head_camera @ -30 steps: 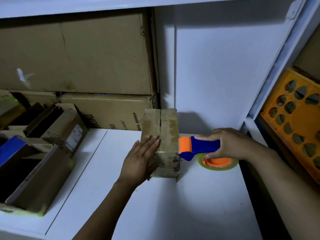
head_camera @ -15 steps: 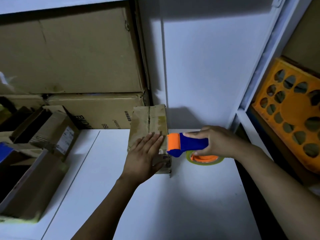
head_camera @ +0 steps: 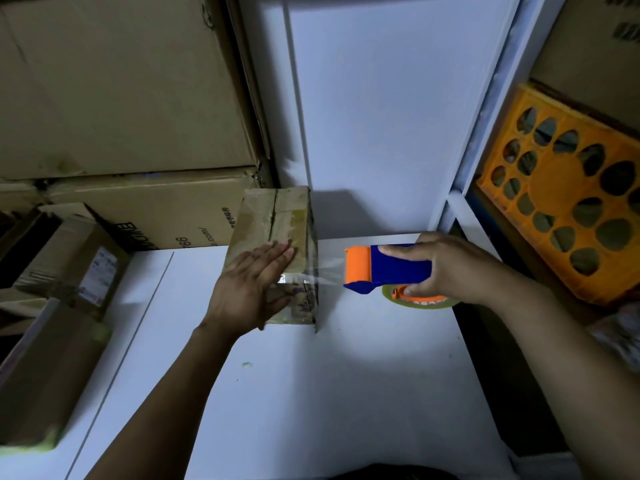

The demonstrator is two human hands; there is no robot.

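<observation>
A small brown cardboard box [head_camera: 277,220] with old tape on it stands on the white table [head_camera: 311,393]. My left hand [head_camera: 249,289] lies flat on the box's top, fingers straight, pressing it down. My right hand [head_camera: 446,268] grips a blue and orange tape dispenser [head_camera: 384,268] just right of the box. A strip of clear tape [head_camera: 325,271] stretches from the box's right edge to the dispenser's orange roller. The tape roll [head_camera: 415,301] shows below my right hand.
Large cardboard boxes [head_camera: 121,98] are stacked behind at the left. Several smaller open boxes [head_camera: 52,289] crowd the table's left side. An orange plastic crate [head_camera: 568,199] sits in the shelf at the right. A white wall panel [head_camera: 381,116] stands behind the table.
My right hand has drawn the dispenser to the right, away from the box, and clear tape now spans the gap. My left hand stays flat on the box.
</observation>
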